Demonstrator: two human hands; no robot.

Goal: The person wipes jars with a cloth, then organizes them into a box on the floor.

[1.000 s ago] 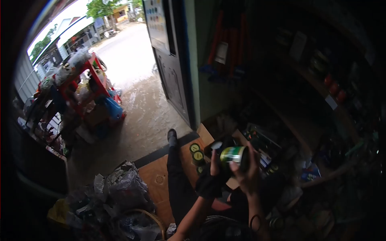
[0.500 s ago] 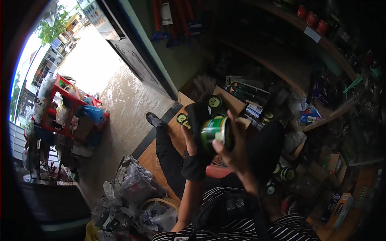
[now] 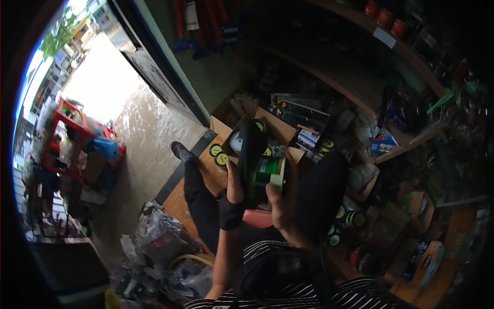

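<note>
A can (image 3: 270, 167) with a green label and pale rim is tilted on its side in front of my body. My right hand (image 3: 280, 206) is closed round its right side, with the thumb on the near edge. My left hand (image 3: 234, 185) is upright against the can's left side, thumb bare. Black cloth (image 3: 251, 141) covers the rest of that hand and the wrist, hiding its fingers. Just beyond, an opened cardboard box (image 3: 280, 126) holds more cans, one with a pale round top (image 3: 236, 141). Yellow-green lids (image 3: 221, 158) show beside the box.
Plastic-wrapped goods (image 3: 164, 229) are heaped at my left, near a basket (image 3: 193, 257). More cans (image 3: 355, 218) and an orange box (image 3: 432, 262) are at my right. A red rack (image 3: 67, 134) stands outside the doorway. Dark shelves (image 3: 334, 77) line the far right.
The can has turned in my hands and sits lower against my left palm. My right fingers, raised before, are now behind it. The whole view has shifted slightly.
</note>
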